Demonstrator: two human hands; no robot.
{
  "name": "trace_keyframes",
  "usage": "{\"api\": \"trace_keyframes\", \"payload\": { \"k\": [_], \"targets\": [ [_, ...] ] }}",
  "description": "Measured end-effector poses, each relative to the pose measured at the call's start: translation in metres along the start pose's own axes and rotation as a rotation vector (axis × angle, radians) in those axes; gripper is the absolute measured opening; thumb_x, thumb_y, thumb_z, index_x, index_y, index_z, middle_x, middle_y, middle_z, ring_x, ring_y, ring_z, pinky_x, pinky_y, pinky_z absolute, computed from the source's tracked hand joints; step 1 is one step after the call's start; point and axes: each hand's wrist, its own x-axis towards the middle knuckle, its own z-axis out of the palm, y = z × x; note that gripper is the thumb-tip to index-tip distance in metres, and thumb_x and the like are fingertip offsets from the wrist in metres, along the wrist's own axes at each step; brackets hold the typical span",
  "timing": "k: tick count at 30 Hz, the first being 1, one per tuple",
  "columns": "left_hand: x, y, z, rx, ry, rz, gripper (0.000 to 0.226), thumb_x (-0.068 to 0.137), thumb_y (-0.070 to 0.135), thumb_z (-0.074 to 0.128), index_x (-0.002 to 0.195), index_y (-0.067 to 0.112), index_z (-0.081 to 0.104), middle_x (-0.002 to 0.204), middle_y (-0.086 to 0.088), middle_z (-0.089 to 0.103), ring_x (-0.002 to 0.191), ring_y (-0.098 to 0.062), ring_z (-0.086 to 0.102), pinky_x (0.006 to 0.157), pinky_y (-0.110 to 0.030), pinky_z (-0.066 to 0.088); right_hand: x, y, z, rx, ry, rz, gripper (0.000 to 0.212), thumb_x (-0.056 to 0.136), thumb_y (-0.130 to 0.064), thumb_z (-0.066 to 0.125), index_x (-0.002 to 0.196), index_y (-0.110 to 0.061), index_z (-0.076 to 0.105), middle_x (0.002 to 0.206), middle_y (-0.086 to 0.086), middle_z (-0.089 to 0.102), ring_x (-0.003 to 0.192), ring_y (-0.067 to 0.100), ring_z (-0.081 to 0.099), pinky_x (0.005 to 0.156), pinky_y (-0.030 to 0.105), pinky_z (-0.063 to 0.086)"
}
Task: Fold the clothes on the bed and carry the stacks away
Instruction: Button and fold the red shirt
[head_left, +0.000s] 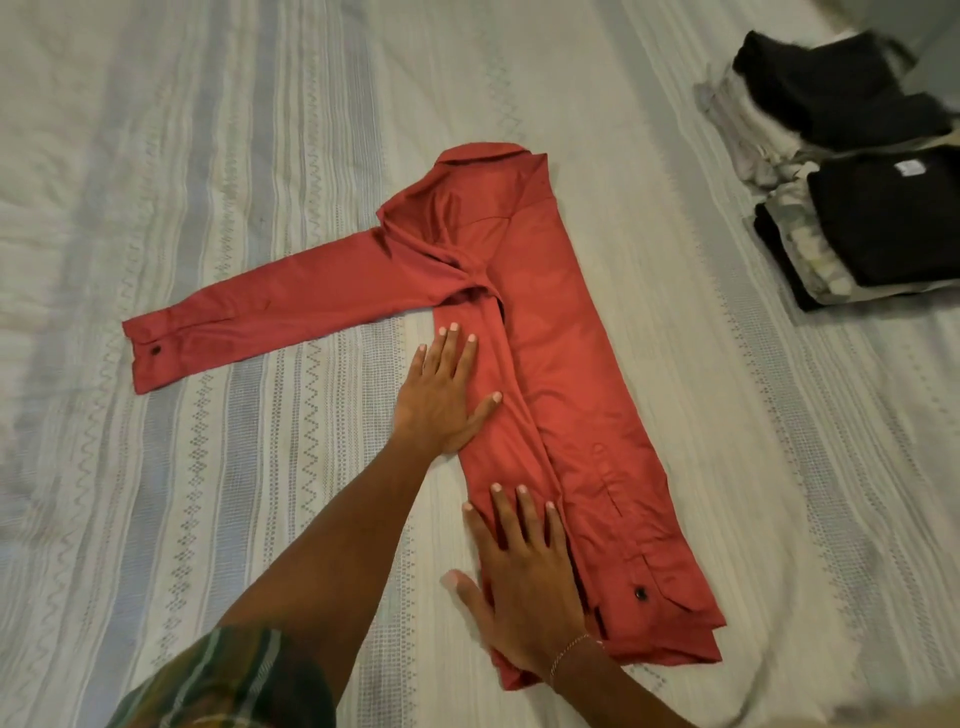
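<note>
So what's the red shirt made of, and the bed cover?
The red shirt looks like thin, smooth woven cloth, maybe cotton: it creases softly, has a faint sheen, and has dark buttons on its cuffs. The bed cover looks like textured woven cotton, with raised zigzag stripes and a matte finish.

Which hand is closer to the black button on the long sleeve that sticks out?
Left. The left hand presses the red shirt right of that button; the right hand lies farther away, near the hem.
</note>
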Motion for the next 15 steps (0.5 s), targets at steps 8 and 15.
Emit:
{"api": "trace_keyframes", "payload": {
  "k": [8,15],
  "targets": [
    [-0.013,-0.018,0.006,-0.125,0.069,0.033,0.071,0.103,0.056,0.003,0.161,0.015,-0.003,0.169,-0.005,-0.008,0.155,-0.021,-0.009,0.126,-0.041,-0.003,0.073,0.004,-0.018,-0.087,0.165,0.130,0.054,0.105,-0.043,0.034,0.146,-0.011,0.049,0.149,0.015,0.050,0.133,0.030,0.050,0.111,0.045,0.041],
    [0.000,-0.034,-0.007,-0.271,0.199,0.062,0.057,0.104,0.034,0.020,0.154,0.013,0.036,0.160,-0.005,0.036,0.144,-0.023,0.035,0.116,-0.042,0.032,0.152,0.001,-0.043,-0.171,0.203,-0.009,0.056,0.093,-0.023,0.052,0.146,-0.006,0.048,0.150,0.015,0.049,0.136,0.030,0.050,0.111,0.044,0.045]
  ]
}}
